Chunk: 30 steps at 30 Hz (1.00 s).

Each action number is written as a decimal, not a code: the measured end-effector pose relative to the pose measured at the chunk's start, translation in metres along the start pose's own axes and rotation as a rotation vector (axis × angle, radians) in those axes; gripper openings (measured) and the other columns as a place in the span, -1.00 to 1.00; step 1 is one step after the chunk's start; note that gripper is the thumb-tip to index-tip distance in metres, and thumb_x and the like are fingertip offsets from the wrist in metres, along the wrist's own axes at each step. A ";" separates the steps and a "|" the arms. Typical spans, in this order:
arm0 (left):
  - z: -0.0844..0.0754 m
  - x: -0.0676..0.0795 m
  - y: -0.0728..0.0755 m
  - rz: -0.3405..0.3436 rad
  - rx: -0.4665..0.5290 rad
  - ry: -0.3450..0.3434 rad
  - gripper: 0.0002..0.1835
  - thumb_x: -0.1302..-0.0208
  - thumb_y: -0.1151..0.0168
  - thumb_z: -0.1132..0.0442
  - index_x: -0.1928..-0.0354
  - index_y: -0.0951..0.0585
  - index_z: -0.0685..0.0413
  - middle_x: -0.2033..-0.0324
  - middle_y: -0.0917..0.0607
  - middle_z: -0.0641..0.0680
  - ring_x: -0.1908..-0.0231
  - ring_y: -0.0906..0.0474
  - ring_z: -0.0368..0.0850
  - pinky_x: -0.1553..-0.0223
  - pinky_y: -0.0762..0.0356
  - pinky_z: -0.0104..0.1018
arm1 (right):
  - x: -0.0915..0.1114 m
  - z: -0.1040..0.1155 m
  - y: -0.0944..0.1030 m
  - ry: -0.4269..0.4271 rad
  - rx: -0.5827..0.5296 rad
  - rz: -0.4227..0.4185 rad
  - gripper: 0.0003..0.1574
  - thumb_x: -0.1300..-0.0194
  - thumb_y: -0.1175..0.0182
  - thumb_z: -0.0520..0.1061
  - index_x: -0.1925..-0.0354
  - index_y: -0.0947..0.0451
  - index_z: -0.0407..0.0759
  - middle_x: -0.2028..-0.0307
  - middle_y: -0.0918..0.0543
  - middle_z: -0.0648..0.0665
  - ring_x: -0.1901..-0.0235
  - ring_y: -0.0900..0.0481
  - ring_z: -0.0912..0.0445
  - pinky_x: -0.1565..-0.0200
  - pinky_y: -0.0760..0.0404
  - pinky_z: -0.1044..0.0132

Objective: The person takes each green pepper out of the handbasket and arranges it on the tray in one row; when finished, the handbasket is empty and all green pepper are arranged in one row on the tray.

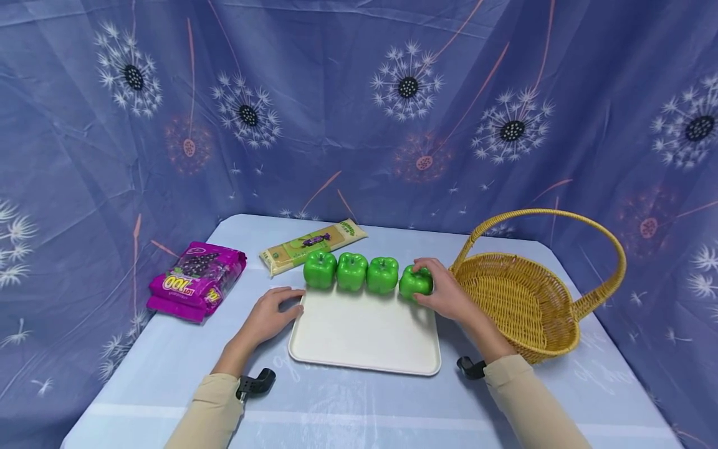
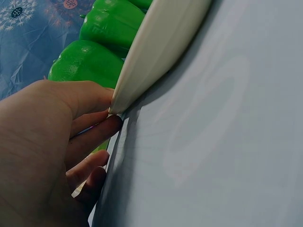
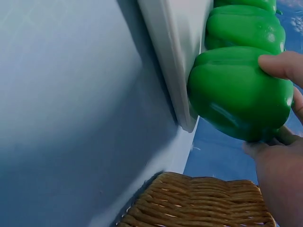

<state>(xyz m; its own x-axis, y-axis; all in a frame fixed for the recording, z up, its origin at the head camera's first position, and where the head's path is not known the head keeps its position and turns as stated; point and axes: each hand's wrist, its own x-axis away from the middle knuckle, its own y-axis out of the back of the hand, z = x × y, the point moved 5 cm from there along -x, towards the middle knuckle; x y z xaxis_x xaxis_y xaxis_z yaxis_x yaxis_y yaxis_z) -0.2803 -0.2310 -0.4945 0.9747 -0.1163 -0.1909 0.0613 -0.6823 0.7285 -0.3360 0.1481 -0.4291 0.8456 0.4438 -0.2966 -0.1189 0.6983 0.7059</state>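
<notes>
My right hand [image 1: 445, 293] grips the rightmost green bell pepper [image 1: 414, 284], with the thumb on one side and fingers round the other. That pepper sits at the far right corner of a white rectangular tray [image 1: 364, 337]. In the right wrist view, the held pepper [image 3: 241, 94] hides part of the fingers. Several green bell peppers [image 1: 351, 272] form a row along the tray's far edge. At the tray's left edge rests my left hand [image 1: 272, 317], thumb and fingertips touching the rim, a gap between them. The left wrist view shows the thumb against the tray rim [image 2: 151, 52].
A yellow wicker basket [image 1: 561, 340] with a tall arched handle stands right of the tray, close to my right forearm. Behind the peppers lies a long yellow food packet [image 1: 286, 252]. A purple snack bag [image 1: 196, 280] is at the left. Blue cloth [image 1: 336, 125] hangs behind the table.
</notes>
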 end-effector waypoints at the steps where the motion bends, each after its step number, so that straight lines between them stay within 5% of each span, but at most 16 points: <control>1: 0.000 0.000 0.000 0.001 -0.001 0.001 -0.57 -0.25 -0.29 0.04 -0.15 -0.61 -0.05 -0.19 -0.48 0.24 -0.24 -0.32 0.22 -0.24 -0.20 0.22 | 0.000 -0.001 0.000 -0.002 -0.008 0.005 -0.37 0.02 -0.46 -0.29 -0.02 -0.41 -0.14 -0.24 -0.37 -0.20 -0.25 -0.29 -0.14 -0.24 -0.29 -0.11; 18: -0.002 0.002 0.002 -0.007 -0.004 0.009 -0.57 -0.24 -0.30 0.08 -0.15 -0.61 -0.01 -0.19 -0.48 0.26 -0.23 -0.32 0.23 -0.24 -0.19 0.23 | -0.005 -0.007 -0.004 0.023 -0.007 0.020 -0.35 -0.08 -0.40 -0.29 -0.12 -0.38 -0.11 -0.34 -0.32 -0.04 -0.33 -0.21 -0.10 -0.28 -0.25 -0.07; 30: 0.000 0.002 -0.001 0.002 -0.003 0.019 -0.56 -0.25 -0.29 0.05 -0.16 -0.61 -0.05 -0.20 -0.48 0.24 -0.25 -0.31 0.21 -0.25 -0.18 0.22 | 0.003 0.000 0.003 0.055 0.110 -0.034 -0.28 -0.08 -0.43 0.01 -0.20 -0.44 0.06 -0.41 -0.15 -0.19 -0.43 0.14 -0.18 -0.21 0.05 -0.46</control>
<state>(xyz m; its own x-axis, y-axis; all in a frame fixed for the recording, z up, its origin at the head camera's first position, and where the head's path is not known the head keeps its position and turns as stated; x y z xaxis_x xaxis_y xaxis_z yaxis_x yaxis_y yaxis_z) -0.2784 -0.2307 -0.4951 0.9787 -0.1040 -0.1768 0.0597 -0.6800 0.7308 -0.3340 0.1515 -0.4273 0.8179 0.4536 -0.3541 -0.0308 0.6490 0.7602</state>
